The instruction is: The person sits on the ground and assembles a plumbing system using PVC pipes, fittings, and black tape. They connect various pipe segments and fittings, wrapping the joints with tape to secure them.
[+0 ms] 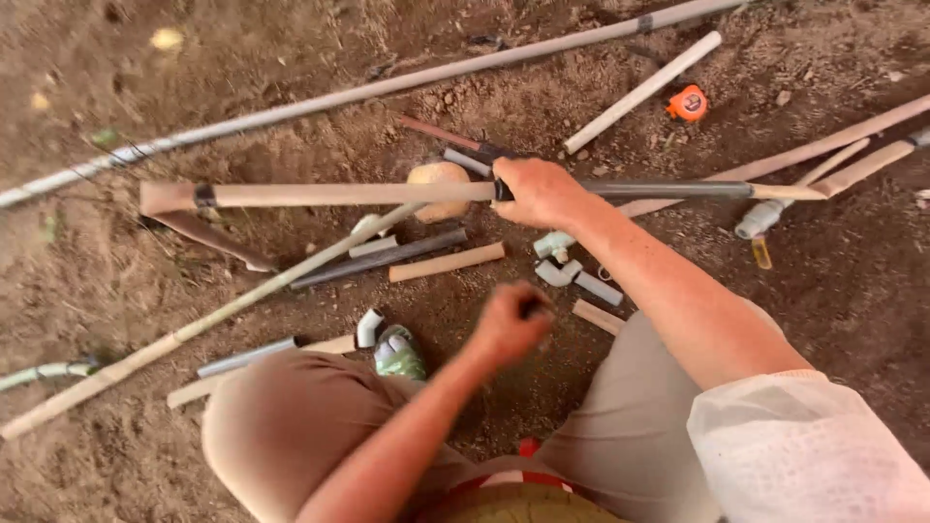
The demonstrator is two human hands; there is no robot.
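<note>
My right hand (pixel 539 191) grips a long tan pipe (pixel 339 194) held level above the dirt; the pipe's right stretch is dark grey with a tan tip (pixel 790 192), and a black band (pixel 204 196) sits near its left end. My left hand (pixel 511 322) is closed in a fist around a small dark object, hovering over the ground between my knees. Below the pipe lie short pipe offcuts, one tan (pixel 448 262) and one dark (pixel 383 258), and white elbow fittings (pixel 557 271).
Long pipes (pixel 339 97) cross the dirt at the top and left. An orange tape measure (pixel 687 103) lies at the upper right. More tan pipes (pixel 833 145) lie at the right. A pale rock (pixel 441 179) sits behind the held pipe. My knees (pixel 291 416) fill the bottom.
</note>
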